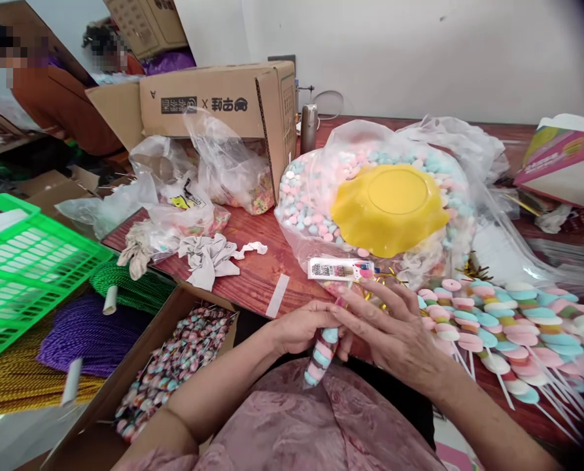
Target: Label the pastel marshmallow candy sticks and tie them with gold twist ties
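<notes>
My left hand (299, 327) grips a candy skewer (320, 358) of pink, blue and white marshmallow discs that points down toward my lap. My right hand (394, 330) closes over the top of the same skewer, fingers spread across it. A white printed label tag (339, 269) sits just above my fingertips at the skewer's upper end. To the right lies a pile of finished candy skewers (498, 327) with white sticks fanned out on the red table (257, 275).
A big clear bag of pastel candies (311, 196) holds a yellow bowl (388, 208). Cardboard boxes (213, 104), crumpled bags and white cloth (208, 256) sit left of it. A box of wrapped skewers (174, 366), a green basket (27, 261) and cord spools (90, 333) are lower left. Other people sit far left.
</notes>
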Tool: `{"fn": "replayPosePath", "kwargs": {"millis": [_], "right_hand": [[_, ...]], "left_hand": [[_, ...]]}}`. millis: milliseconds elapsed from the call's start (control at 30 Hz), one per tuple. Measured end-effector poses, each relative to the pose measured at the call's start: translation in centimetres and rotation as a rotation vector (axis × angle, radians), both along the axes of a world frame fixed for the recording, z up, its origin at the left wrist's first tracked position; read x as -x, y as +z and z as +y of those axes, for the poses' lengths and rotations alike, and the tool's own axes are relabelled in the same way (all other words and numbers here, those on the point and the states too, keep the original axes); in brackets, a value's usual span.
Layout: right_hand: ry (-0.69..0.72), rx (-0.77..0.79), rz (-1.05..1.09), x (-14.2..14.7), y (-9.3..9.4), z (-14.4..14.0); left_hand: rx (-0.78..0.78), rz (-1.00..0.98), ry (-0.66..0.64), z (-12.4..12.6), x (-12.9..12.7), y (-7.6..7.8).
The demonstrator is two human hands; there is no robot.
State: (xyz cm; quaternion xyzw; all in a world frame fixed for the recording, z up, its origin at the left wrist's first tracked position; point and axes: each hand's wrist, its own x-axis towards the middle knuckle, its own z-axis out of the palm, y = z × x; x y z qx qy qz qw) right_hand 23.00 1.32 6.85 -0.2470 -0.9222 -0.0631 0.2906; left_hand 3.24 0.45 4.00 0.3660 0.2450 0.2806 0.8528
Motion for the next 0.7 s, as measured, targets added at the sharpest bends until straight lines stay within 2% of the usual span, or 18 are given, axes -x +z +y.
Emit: {"fn": "replayPosePath", "kwargs": {"millis": [67,133,233,267,333,433,500,533,600,667,700], "right_hand": [[0.066,-0.027,-0.155,-1.0,0.8,0.1],[0.124,-0.019,-0.21,-1.5,1.2,0.1],[0.144,0.043,-0.235,-1.6,1.1,-0.5],[0.118,0.081,-0.239,-1.4,0.9,-0.8],[0.026,0.203,-0.249,-1.0,0.3,-1.4],[-0.098,0.544,-0.225,-0.5,-0.6,-2.4],[-0.134,0.751,-0.172,-0.4,-0.9,-3.1],[-0.152,0.779,-0.125,-0.3,-0.9,-3.5],[-0.206,0.655,-0.033,-0.1,-0.7,-4.2],[-0.236,0.39,0.016,0.1,-0.4,-4.8],[-0.22,0.265,0.023,0.1,-0.2,-5.0]], "left_hand": [[0.022,-0.001,-0.15,0.2,0.3,0.1],[0.022,0.025,-0.259,0.3,0.5,0.4],[-0.108,0.202,-0.374,0.3,0.8,1.2],[-0.226,0.314,-0.392,0.2,0.8,1.5],[-0.584,0.607,-0.362,-0.5,0.7,1.9],[-1.13,0.994,-0.26,-2.2,0.5,2.0],[-1.271,1.093,-0.23,-3.1,0.5,1.8],[-1.267,1.093,-0.206,-3.3,0.6,1.7],[-1.131,1.012,-0.137,-3.1,0.9,1.6],[-0.836,0.862,-0.12,-2.4,1.2,1.5],[-0.646,0.781,-0.162,-2.0,1.3,1.5]]}}
